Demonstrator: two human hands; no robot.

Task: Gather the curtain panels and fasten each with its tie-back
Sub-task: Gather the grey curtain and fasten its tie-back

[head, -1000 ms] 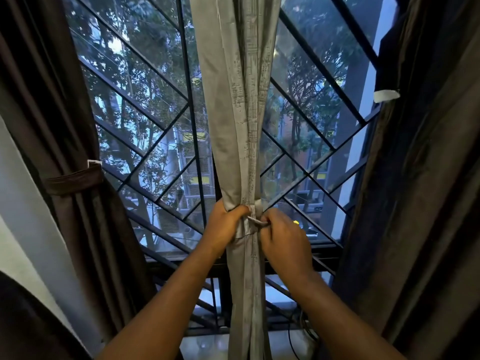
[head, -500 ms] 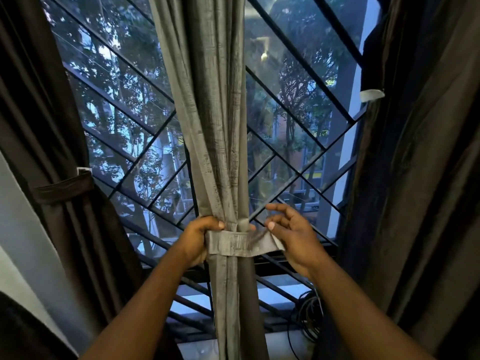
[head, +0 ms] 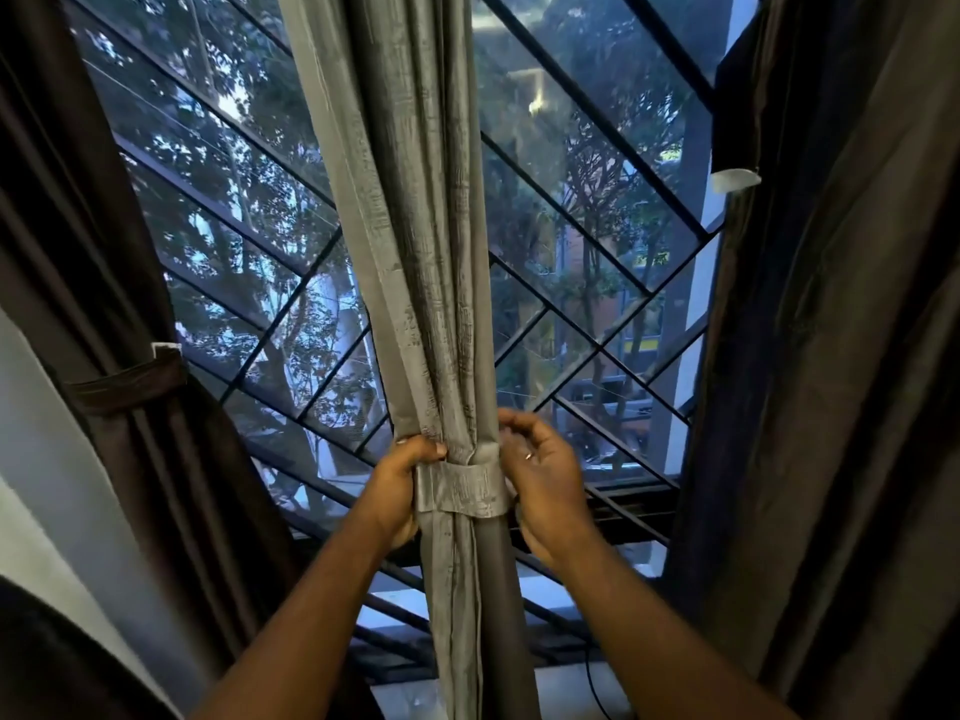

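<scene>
A grey curtain panel [head: 415, 226] hangs gathered in the middle of the window. A grey tie-back band [head: 460, 488] is wrapped around it at hand height. My left hand [head: 397, 485] grips the bundle and the band's left end. My right hand [head: 545, 470] holds the band's right end against the curtain's right side, fingers curled above it. A dark brown curtain [head: 104, 252] at the left is bound by its brown tie-back [head: 130, 384]. Another dark curtain [head: 841, 356] hangs loose at the right.
A black diagonal window grille [head: 597, 236] lies behind the curtains, with trees and buildings beyond. A white wall hook [head: 735, 179] sticks out at the upper right. A black cable [head: 597, 688] lies on the sill at the bottom. A pale wall [head: 31, 459] borders the left.
The band, held stretched out to the right half a second ago, is now wrapped flat around the grey curtain. My right hand has moved in against the bundle.
</scene>
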